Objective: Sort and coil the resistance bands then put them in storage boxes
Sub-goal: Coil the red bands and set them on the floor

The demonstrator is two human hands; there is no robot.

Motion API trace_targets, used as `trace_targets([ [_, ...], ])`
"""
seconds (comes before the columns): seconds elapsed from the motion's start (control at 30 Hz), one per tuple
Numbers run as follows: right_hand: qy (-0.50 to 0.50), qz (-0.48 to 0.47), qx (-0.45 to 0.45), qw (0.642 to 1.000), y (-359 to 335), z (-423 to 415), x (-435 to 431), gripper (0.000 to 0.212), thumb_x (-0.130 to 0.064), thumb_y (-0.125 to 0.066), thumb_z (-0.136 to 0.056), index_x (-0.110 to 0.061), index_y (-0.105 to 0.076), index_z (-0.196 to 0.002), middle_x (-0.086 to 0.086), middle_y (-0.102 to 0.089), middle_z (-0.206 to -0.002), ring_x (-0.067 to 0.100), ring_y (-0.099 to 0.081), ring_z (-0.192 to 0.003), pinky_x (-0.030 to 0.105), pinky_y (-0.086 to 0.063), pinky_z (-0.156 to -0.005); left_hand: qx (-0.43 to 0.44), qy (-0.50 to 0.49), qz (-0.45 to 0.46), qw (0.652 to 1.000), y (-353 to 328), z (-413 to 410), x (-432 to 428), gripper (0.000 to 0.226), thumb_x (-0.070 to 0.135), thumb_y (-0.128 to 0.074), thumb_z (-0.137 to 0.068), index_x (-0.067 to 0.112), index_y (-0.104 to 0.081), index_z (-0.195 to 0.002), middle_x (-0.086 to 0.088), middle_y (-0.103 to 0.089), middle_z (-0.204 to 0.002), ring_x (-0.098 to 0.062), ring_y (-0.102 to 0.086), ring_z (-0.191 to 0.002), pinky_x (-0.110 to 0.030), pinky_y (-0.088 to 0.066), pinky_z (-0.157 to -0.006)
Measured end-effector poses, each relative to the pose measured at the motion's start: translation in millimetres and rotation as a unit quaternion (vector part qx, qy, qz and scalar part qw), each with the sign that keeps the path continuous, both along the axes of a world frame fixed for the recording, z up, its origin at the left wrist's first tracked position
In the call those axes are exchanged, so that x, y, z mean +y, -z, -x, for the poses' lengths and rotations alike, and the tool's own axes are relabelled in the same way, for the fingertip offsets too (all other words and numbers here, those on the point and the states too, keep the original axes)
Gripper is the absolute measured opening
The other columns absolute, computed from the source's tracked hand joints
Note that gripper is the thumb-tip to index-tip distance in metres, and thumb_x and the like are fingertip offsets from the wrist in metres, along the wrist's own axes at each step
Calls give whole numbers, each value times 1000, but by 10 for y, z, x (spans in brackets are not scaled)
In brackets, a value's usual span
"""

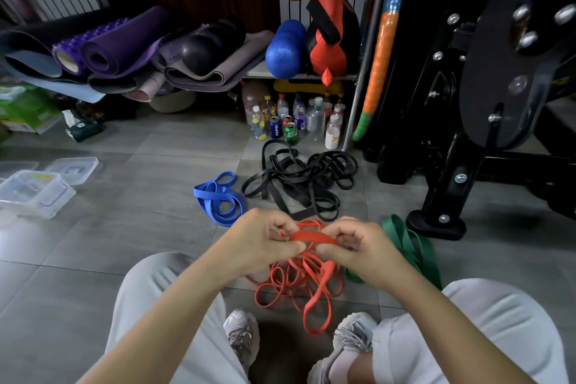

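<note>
Head view, looking down past both knees to a tiled floor (140, 227). The left hand (261, 243) and right hand (358, 245) meet above the floor with fingers curled. Each pinches one end of a short flat stretch of red band (313, 236); the fingertips turn inward and are hidden. Below them a red tangle (293, 285) of the same material lies loose on the floor, just ahead of two shoes (241, 333). The hands cover its upper part, and the number of bands in it cannot be told. A green band (405, 243) lies just to the right, partly hidden behind the right wrist. Farther off lie a folded blue band (218, 199) and, beside it, a heap of black bands (305, 184). Clear storage boxes (34, 193) stand well apart at left, cut off by the frame edge; their contents are hard to make out.
</note>
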State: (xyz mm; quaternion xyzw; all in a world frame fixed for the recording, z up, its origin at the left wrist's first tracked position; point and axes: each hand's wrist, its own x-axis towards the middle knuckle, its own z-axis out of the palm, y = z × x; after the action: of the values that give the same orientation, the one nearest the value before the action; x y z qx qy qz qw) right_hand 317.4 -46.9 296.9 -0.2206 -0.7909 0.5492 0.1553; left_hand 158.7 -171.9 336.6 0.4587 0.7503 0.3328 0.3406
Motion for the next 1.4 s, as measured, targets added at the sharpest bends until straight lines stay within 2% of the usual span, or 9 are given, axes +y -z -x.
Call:
trace_targets([
  [0.17,20,97,92,991,3,35,-119,18,-22,-72,-70,-22,-73,-88,13,-65,-92,24,-66,-79,34,-57,-72,-160,-18,-99,982,6,-5,-92,11,22,-76,-73,20,-71,-83,-11,-73,-80,-25,-70,-73,-25,-55,-66],
  [0.47,77,72,170,980,55,67,-295,19,-25,-71,-72,-36,-75,-86,8,-69,-90,28,-66,-82,38,-56,-75,-465,-114,-179,859,248,-210,-114,22,10,-66,-74,5,-72,-95,-14,-72,-88,-16,-69,-79,-21,-55,-70],
  [0.53,85,11,138,987,43,47,-250,19,-20,-74,-75,-32,-74,-90,8,-69,-89,31,-65,-83,44,-54,-77,-381,-110,-158,904,246,-213,-114,20,10,-66,-79,8,-70,-99,-12,-72,-88,-15,-69,-79,-20,-55,-70],
  [0.63,51,-66,38,996,25,16,-168,18,-14,-75,-78,-17,-75,-96,-2,-65,-90,18,-65,-83,37,-53,-77,30,-55,-107,992,175,-157,-90,25,18,-72,-81,31,-66,-101,10,-64,-94,-3,-63,-80,-14,-46,-73],
  [0.7,15,-167,-8,986,1,7,-139,19,-18,-73,-80,-16,-74,-99,-7,-62,-90,11,-61,-84,34,-50,-77,250,26,-79,965,101,-157,-59,27,31,-70,-80,34,-64,-106,18,-52,-91,-3,-56,-85,-17,-42,-75],
  [0.77,-5,-216,-4,976,-24,8,-148,18,-20,-73,-81,-15,-75,-98,-3,-63,-90,13,-60,-82,37,-50,-75,334,79,-56,938,46,-183,-40,22,38,-63,-84,35,-63,-106,18,-48,-87,-8,-55,-89,-23,-40,-72],
  [0.93,43,-97,61,992,-43,-22,-178,17,-9,-77,-75,-15,-74,-91,4,-64,-86,18,-63,-75,44,-52,-72,269,27,-116,956,-19,-168,-44,14,28,-71,-79,33,-68,-92,18,-52,-72,0,-50,-72,-8,-35,-66],
  [1.17,56,46,128,989,-42,-46,-250,17,1,-71,-77,-13,-72,-86,16,-66,-90,33,-67,-76,53,-55,-71,2,-70,-155,985,1,-271,-107,29,13,-74,-79,42,-68,-79,11,-71,-78,-11,-68,-76,-33,-55,-78],
  [1.4,37,16,98,994,-83,-11,-145,22,-3,-73,-78,-24,-72,-84,3,-66,-88,22,-67,-80,37,-57,-75,82,-80,-76,990,57,-259,-89,25,14,-70,-77,36,-59,-76,14,-64,-72,2,-60,-72,-21,-53,-73],
])
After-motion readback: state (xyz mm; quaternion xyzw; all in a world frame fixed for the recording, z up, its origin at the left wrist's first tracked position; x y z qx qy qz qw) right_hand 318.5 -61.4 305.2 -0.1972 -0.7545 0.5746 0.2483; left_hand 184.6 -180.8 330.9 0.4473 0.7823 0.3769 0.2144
